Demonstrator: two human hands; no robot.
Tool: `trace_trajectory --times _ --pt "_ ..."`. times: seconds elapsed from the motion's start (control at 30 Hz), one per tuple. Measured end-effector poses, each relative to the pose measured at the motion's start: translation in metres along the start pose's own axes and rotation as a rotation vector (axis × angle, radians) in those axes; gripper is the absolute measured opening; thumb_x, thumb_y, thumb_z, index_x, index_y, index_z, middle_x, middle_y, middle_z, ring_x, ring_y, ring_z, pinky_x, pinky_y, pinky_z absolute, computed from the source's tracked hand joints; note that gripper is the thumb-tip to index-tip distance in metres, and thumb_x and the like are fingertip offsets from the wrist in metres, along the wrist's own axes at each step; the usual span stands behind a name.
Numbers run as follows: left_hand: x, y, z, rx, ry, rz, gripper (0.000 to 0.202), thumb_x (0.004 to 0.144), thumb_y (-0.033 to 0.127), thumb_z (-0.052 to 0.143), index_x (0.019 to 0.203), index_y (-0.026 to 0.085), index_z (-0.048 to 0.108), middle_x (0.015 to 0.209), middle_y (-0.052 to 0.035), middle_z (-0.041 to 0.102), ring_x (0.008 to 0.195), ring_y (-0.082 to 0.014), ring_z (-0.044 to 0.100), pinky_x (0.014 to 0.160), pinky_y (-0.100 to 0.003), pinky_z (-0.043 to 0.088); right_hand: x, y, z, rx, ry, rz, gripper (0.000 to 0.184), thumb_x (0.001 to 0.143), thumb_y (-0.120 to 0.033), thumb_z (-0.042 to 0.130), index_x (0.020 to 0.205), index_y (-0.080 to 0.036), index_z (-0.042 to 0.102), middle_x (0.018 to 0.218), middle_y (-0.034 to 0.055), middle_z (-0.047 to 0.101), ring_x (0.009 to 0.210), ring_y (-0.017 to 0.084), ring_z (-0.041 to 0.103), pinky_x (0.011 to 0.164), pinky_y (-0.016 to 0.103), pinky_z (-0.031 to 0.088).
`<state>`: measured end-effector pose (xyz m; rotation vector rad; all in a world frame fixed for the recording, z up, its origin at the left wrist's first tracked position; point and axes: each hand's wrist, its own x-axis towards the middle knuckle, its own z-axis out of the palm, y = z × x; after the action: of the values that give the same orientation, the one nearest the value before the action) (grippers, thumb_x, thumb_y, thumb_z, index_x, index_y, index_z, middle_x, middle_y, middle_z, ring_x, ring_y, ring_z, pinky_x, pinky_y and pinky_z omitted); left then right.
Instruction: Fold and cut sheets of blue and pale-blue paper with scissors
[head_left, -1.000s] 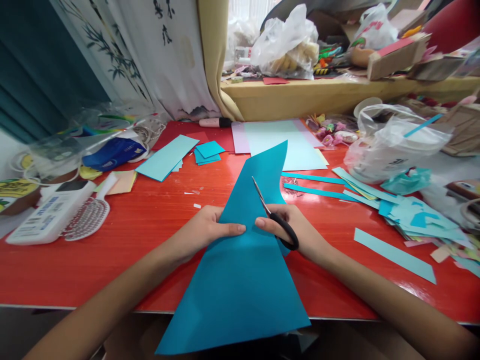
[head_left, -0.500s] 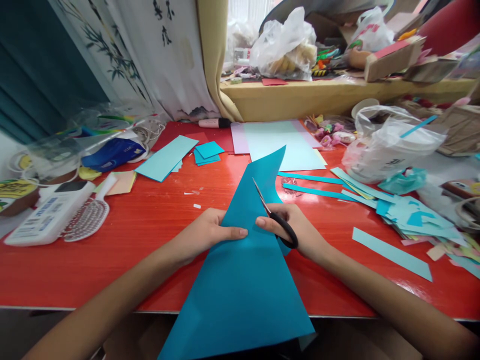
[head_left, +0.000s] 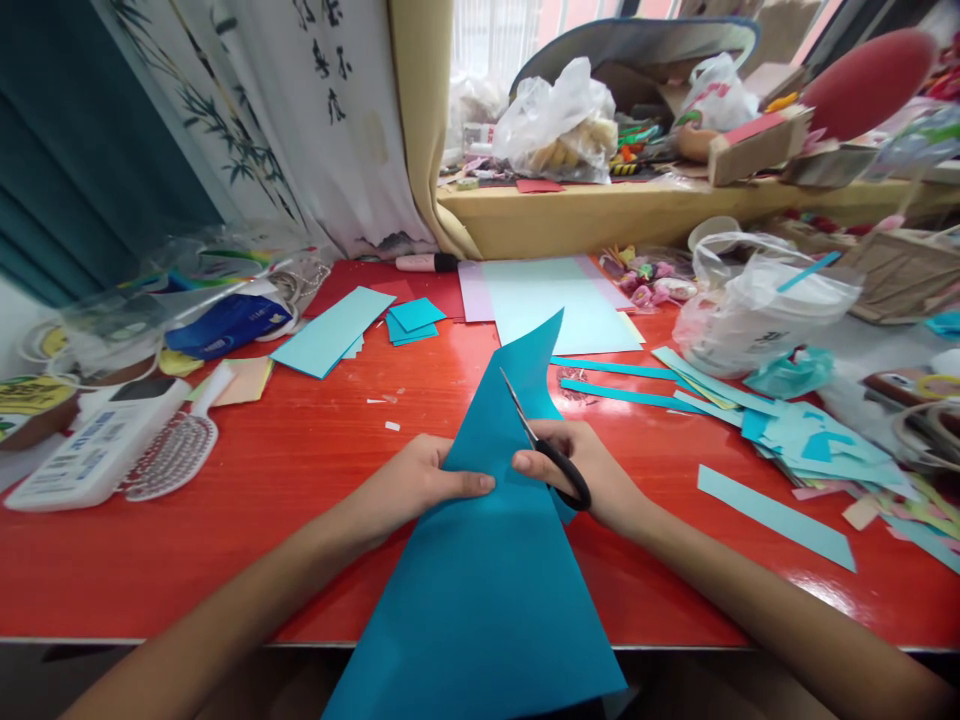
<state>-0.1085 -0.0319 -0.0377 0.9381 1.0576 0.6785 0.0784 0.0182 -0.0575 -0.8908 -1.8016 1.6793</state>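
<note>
- The left hand grips the blue sheet at its left edge, thumb on top.
- The right hand is closed around the scissors, a blade showing across the sheet's upper part.
- The sheet is held bent above the desk, its lower end reaching past the front edge.
- Scraps lie in a pile on the right.
- Blue squares lie beyond the left hand, a brush farther left.

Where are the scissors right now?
In the head view, the scissors are just right of centre, held in the right hand over the blue sheet, with the left hand to their left.
</note>
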Motion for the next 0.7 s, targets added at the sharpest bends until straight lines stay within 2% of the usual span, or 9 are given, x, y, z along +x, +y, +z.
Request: trace_trajectory --times 0.13,0.27,0.37,0.47,0.7 --pt "-0.0009 -0.0006 0.0019 -0.014 -0.034 -0.012 0.026 0.070 0.025 0.068 0.094 0.015 0.068 0.085 -0.0070 0.071 0.073 -0.0173 0.065 0.068 -0.028 0.050 -0.0007 -0.0025 -0.0008 -0.021 0.013 -0.018 0.045 0.063 -0.062 0.062 0.063 -0.019 0.049 0.057 -0.0030 0.042 0.051 0.009 0.040 0.044 0.022 0.027" --pt "0.0010 -0.0023 0.0014 -0.007 -0.027 -0.011 0.028 0.070 0.025 0.068 0.095 0.015 0.067 0.087 -0.0073 0.070 0.075 -0.0188 0.065 0.070 -0.029 0.050 -0.0006 -0.0047 0.0002 0.006 -0.002 -0.040 0.043 0.063 -0.060 0.063 0.064 -0.018 0.052 0.059 -0.0022 0.044 0.053 0.010 0.042 0.046 0.023 0.030" --pt "0.0031 -0.0037 0.0001 0.019 0.003 -0.014 0.029 0.068 0.027 0.069 0.094 0.013 0.067 0.087 -0.0080 0.070 0.077 -0.0207 0.065 0.072 -0.032 0.050 0.0004 -0.0032 0.0018 0.055 -0.017 -0.055 0.040 0.063 -0.055 0.066 0.066 -0.018 0.052 0.059 -0.0032 0.044 0.051 0.008 0.039 0.045 0.021 0.029" --pt "0.0039 -0.0044 -0.0009 0.032 0.011 -0.020 0.031 0.067 0.028 0.069 0.093 0.013 0.067 0.087 -0.0084 0.070 0.078 -0.0219 0.065 0.072 -0.034 0.049 0.0015 -0.0007 0.0027 0.063 -0.001 -0.048 0.039 0.062 -0.052 0.069 0.064 -0.018 0.049 0.055 -0.0054 0.036 0.047 0.007 0.033 0.041 0.020 0.024" --pt "0.0041 -0.0058 -0.0009 0.039 -0.033 -0.008 0.030 0.068 0.028 0.069 0.096 0.016 0.068 0.087 -0.0065 0.070 0.078 -0.0208 0.065 0.073 -0.033 0.050 0.0027 0.0017 0.0000 0.016 -0.003 -0.085 0.042 0.063 -0.054 0.066 0.061 -0.018 0.044 0.054 -0.0059 0.031 0.047 0.007 0.028 0.040 0.021 0.020"
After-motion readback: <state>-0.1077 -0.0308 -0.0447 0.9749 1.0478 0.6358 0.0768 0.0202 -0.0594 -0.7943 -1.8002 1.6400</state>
